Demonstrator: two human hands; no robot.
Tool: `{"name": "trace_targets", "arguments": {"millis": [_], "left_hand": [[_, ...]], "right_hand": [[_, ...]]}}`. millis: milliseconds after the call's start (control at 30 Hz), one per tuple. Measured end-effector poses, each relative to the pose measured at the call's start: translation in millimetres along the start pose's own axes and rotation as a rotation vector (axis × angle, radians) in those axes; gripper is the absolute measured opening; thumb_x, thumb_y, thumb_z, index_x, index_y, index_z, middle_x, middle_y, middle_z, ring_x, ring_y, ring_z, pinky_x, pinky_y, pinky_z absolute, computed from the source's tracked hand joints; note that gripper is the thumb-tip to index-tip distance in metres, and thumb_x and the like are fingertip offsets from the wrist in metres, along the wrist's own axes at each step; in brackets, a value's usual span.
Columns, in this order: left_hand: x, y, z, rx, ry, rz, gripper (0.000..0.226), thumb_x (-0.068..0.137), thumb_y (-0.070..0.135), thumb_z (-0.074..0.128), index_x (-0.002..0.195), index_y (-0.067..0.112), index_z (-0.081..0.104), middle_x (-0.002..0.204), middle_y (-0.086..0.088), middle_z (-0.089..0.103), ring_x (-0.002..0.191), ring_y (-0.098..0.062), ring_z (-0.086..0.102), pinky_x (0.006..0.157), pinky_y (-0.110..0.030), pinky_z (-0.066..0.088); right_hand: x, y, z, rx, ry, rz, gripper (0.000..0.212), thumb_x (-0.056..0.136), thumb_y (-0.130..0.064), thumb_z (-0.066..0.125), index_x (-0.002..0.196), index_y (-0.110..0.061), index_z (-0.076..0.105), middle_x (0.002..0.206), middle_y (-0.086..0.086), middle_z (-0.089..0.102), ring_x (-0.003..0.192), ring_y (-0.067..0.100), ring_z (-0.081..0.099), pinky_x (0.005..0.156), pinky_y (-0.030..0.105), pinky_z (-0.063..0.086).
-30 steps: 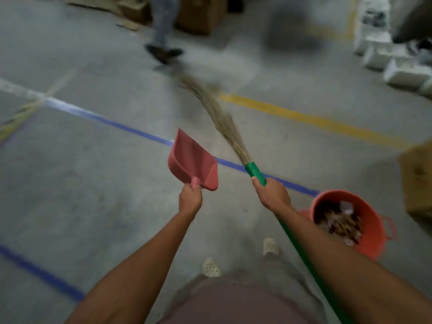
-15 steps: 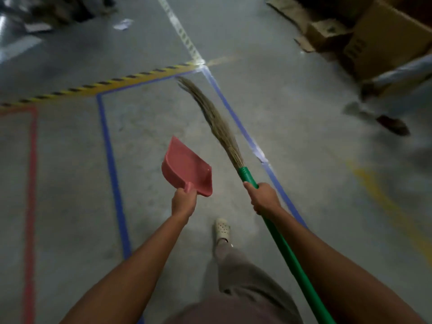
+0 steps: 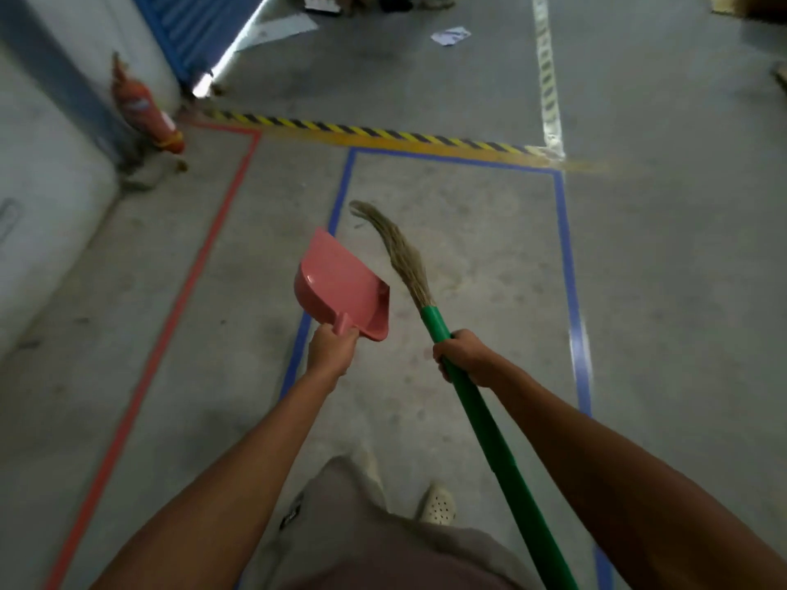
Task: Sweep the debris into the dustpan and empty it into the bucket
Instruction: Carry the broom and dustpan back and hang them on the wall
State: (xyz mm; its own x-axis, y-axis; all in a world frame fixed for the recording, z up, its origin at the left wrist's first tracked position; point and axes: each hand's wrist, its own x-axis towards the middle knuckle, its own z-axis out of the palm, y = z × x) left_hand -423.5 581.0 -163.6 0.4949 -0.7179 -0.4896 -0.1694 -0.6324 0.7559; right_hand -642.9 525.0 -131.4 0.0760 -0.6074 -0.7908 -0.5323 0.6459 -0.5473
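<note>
Pink plastic forms the dustpan [image 3: 340,287], held up off the floor in front of the person with its open mouth pointing forward and to the left, and its inside showing bare pink plastic. The left hand [image 3: 330,351] is curled tightly round the pan's short handle. Just to its right, apart from the pan, the right hand [image 3: 466,357] is wrapped round the green shaft of the broom [image 3: 489,427], close below the straw bristles [image 3: 404,253], which angle forward and curl left at their tip over the grey concrete floor [image 3: 681,291]. Blue tape [image 3: 562,232] marks a rectangle on the floor, and the person stands within it, one pale shoe [image 3: 436,504] showing below; the pan hangs over the rectangle's left edge. A red tape line [image 3: 204,257] runs further left, beside a pale wall [image 3: 42,185] that closes off that side. A red fire extinguisher [image 3: 145,108] stands at the wall's far end, near a blue shutter [image 3: 191,27]. A yellow-and-black hazard stripe [image 3: 383,134] crosses the floor just beyond the rectangle's far edge. Past it the floor opens wide, with a white dashed line [image 3: 547,70] running away and paper scraps [image 3: 450,35] lying well ahead. To the right of the rectangle, open concrete stretches to the frame's edge.
</note>
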Motion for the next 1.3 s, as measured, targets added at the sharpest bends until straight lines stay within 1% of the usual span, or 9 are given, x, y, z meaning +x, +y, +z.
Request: {"name": "trace_targets", "arguments": {"millis": [200, 367, 600, 833, 900, 1000, 1067, 1167, 1300], "left_hand": [[124.2, 21.8, -60.3, -0.065, 0.066, -0.054, 0.027, 0.079, 0.034, 0.061, 0.088, 0.009, 0.057, 0.069, -0.009, 0.057, 0.048, -0.021, 0.051, 0.043, -0.023, 0.038], [214.3, 70.4, -130.6, -0.152, 0.095, -0.037, 0.032, 0.065, 0.038, 0.054, 0.08, 0.011, 0.056, 0.06, -0.007, 0.054, 0.042, -0.021, 0.046, 0.042, -0.023, 0.036], [315.0, 117.8, -242.1, -0.163, 0.254, -0.004, 0.031, 0.075, 0.04, 0.06, 0.085, 0.011, 0.059, 0.063, -0.006, 0.057, 0.042, -0.022, 0.05, 0.036, -0.021, 0.033], [404.2, 150.9, -313.6, -0.254, 0.371, -0.046, 0.024, 0.085, 0.031, 0.061, 0.09, 0.007, 0.057, 0.065, -0.008, 0.056, 0.044, -0.021, 0.049, 0.04, -0.023, 0.035], [436.3, 163.8, -328.4, -0.276, 0.396, -0.049, 0.032, 0.08, 0.037, 0.06, 0.089, 0.007, 0.056, 0.064, -0.008, 0.056, 0.044, -0.021, 0.048, 0.039, -0.023, 0.035], [492.3, 191.6, -349.7, -0.304, 0.427, -0.054, 0.029, 0.089, 0.035, 0.058, 0.091, 0.006, 0.057, 0.061, -0.007, 0.055, 0.04, -0.018, 0.046, 0.038, -0.021, 0.034], [532.6, 215.2, -366.1, -0.325, 0.457, -0.038, 0.033, 0.093, 0.04, 0.054, 0.089, 0.007, 0.055, 0.06, -0.004, 0.055, 0.039, -0.016, 0.045, 0.039, -0.021, 0.034], [590.9, 258.5, -400.0, -0.333, 0.493, -0.034, 0.037, 0.094, 0.045, 0.051, 0.09, 0.008, 0.055, 0.059, -0.005, 0.056, 0.04, -0.016, 0.047, 0.042, -0.023, 0.036], [655.5, 325.4, -454.2, -0.335, 0.549, -0.01, 0.037, 0.095, 0.041, 0.051, 0.086, 0.006, 0.06, 0.058, -0.007, 0.058, 0.04, -0.016, 0.046, 0.039, -0.021, 0.034]], "right_hand": [[90.4, -137.4, 44.8, 0.05, -0.129, -0.088, 0.027, 0.096, -0.011, 0.06, 0.12, -0.001, 0.051, 0.096, 0.018, 0.064, 0.07, 0.023, 0.063, 0.062, 0.034, 0.056], [143.0, -262.2, 99.6, 0.149, -0.197, -0.137, 0.032, 0.093, 0.006, 0.052, 0.118, -0.014, 0.048, 0.115, 0.028, 0.055, 0.067, 0.031, 0.065, 0.049, 0.032, 0.057], [188.4, -397.4, 166.8, 0.252, -0.159, -0.076, 0.006, 0.091, 0.006, 0.057, 0.098, 0.007, 0.055, 0.093, 0.025, 0.051, 0.069, 0.035, 0.062, 0.05, 0.037, 0.059], [251.6, -518.1, 225.8, 0.173, -0.148, -0.153, 0.02, 0.093, 0.007, 0.051, 0.112, 0.007, 0.048, 0.098, 0.024, 0.049, 0.073, 0.037, 0.059, 0.036, 0.032, 0.053], [268.3, -562.2, 238.9, 0.15, -0.173, -0.205, 0.006, 0.093, 0.009, 0.048, 0.098, 0.006, 0.05, 0.088, 0.021, 0.048, 0.067, 0.036, 0.057, 0.043, 0.035, 0.055], [312.5, -629.5, 259.4, 0.167, -0.192, -0.319, 0.02, 0.09, 0.016, 0.044, 0.076, 0.007, 0.055, 0.088, 0.027, 0.056, 0.074, 0.038, 0.053, 0.057, 0.039, 0.049], [344.8, -678.4, 270.5, 0.207, -0.246, -0.331, 0.015, 0.087, 0.013, 0.048, 0.092, 0.021, 0.059, 0.105, 0.035, 0.063, 0.081, 0.035, 0.057, 0.053, 0.035, 0.051], [372.7, -758.2, 278.5, 0.197, -0.325, -0.428, 0.021, 0.095, -0.008, 0.057, 0.104, 0.006, 0.069, 0.104, 0.019, 0.071, 0.089, 0.025, 0.064, 0.065, 0.029, 0.049], [385.3, -863.8, 296.1, 0.39, -0.207, -0.245, 0.019, 0.1, -0.002, 0.044, 0.086, 0.004, 0.054, 0.078, 0.018, 0.054, 0.061, 0.031, 0.056, 0.039, 0.041, 0.054]]}}
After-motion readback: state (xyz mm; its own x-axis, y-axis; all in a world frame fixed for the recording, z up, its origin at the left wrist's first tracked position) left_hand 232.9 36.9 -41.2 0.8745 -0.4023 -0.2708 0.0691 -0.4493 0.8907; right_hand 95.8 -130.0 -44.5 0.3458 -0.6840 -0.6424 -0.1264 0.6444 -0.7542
